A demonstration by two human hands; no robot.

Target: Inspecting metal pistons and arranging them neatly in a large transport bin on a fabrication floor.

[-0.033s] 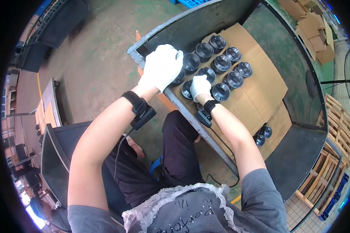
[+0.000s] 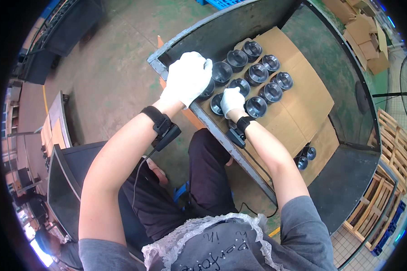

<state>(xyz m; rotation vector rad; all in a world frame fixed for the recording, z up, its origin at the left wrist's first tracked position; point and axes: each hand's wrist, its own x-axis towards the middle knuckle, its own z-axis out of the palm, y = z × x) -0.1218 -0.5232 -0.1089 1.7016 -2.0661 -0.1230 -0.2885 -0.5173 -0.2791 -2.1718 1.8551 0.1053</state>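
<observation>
Several dark, round, cup-shaped metal pistons stand in rows on a brown cardboard sheet inside a grey metal bin. My left hand, in a white glove, is closed above the bin's near left corner, with a partly hidden piston just below it. Its fingertips are out of sight. Also gloved in white, my right hand is closed between the near pistons, against one piston and below another piston. What either hand holds is hidden. Each wrist carries a black strap with a small box.
The bin's raised metal rim runs close under my right forearm. A smaller group of pistons lies farther right in the bin. Wooden pallets and cardboard boxes stand beyond it. A thin cable hangs along my right arm.
</observation>
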